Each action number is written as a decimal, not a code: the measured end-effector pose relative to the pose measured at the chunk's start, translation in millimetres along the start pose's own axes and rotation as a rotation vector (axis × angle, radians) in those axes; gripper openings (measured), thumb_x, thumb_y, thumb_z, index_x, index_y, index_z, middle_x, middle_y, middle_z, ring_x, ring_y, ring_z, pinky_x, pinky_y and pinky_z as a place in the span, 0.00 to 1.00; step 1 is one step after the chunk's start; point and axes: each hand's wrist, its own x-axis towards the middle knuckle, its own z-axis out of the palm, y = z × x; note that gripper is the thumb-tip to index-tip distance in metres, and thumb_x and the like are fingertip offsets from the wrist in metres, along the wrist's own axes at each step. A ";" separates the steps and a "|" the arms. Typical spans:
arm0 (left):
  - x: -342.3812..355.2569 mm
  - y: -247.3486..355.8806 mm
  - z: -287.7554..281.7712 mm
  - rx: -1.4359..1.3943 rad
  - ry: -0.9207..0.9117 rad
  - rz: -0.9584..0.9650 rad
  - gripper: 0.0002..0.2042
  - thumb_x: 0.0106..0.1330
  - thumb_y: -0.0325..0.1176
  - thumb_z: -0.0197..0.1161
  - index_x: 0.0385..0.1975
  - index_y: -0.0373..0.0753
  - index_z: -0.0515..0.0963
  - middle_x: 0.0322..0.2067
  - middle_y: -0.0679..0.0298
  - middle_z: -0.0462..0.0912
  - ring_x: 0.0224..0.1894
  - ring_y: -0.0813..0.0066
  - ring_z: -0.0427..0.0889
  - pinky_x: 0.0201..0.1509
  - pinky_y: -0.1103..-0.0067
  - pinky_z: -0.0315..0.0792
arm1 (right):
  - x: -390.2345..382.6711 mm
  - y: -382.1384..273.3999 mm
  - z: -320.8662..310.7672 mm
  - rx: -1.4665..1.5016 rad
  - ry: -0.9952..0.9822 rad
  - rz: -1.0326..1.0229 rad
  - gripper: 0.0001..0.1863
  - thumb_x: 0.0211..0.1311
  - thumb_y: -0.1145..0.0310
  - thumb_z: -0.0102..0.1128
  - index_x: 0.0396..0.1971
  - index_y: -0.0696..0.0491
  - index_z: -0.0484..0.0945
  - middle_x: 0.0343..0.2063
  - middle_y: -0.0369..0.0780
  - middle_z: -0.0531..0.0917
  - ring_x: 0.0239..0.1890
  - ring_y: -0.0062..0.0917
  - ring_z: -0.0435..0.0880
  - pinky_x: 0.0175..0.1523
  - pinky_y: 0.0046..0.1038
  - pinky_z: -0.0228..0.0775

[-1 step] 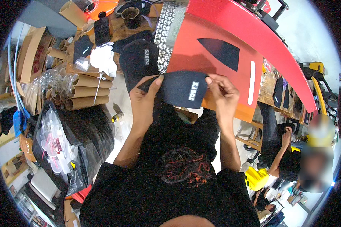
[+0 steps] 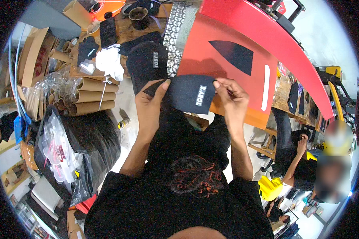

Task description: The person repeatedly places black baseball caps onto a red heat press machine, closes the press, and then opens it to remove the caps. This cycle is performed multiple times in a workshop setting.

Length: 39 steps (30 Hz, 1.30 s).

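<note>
A dark fabric panel (image 2: 189, 95) with a small white print hangs stretched between my two hands. Its upper left corner is pinched between the thumb and fingers of my left hand (image 2: 149, 101). My right hand (image 2: 233, 97) grips its upper right corner in the same way. Just beyond the left hand lie more black fabric panels (image 2: 141, 59), the top one bearing a similar print. Past the right hand, a dark pointed fabric piece (image 2: 235, 57) lies flat on an orange board (image 2: 203, 44). A white strip (image 2: 265, 87) runs along that board's right side.
A long red curved beam (image 2: 267, 36) arches over the board. To the left, a wooden table (image 2: 125, 34) carries a cup (image 2: 137, 18) and white cloth (image 2: 107, 63). Cardboard tubes (image 2: 93, 107) and a black plastic bag (image 2: 93, 139) are below it. Another person's arm (image 2: 297, 159) shows at right.
The panel and my right hand have shifted slightly to the left. Both hands keep their pinch on it.
</note>
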 end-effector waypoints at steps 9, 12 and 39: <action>94.1 -6.1 -61.7 0.117 0.227 0.184 0.18 0.66 0.41 0.74 0.39 0.27 0.84 0.15 0.68 0.76 0.16 0.84 0.73 0.20 0.82 0.65 | 79.6 3.5 95.3 -0.388 -0.138 -0.250 0.10 0.66 0.64 0.68 0.33 0.56 0.85 0.25 0.45 0.87 0.25 0.34 0.86 0.33 0.34 0.75; 132.3 -21.2 -79.3 0.235 0.275 0.242 0.18 0.66 0.41 0.74 0.36 0.27 0.84 0.13 0.67 0.75 0.15 0.84 0.71 0.19 0.80 0.63 | 98.3 5.0 118.3 -0.650 -0.111 -0.415 0.09 0.65 0.64 0.67 0.33 0.55 0.86 0.28 0.45 0.87 0.29 0.42 0.86 0.35 0.41 0.75; 172.6 9.7 -14.9 1.124 -0.400 0.938 0.28 0.73 0.53 0.60 0.64 0.39 0.75 0.52 0.55 0.86 0.61 0.57 0.79 0.75 0.56 0.55 | 0.4 24.3 -131.3 -0.586 0.171 -0.283 0.08 0.67 0.73 0.64 0.43 0.58 0.86 0.40 0.42 0.89 0.41 0.26 0.85 0.49 0.28 0.75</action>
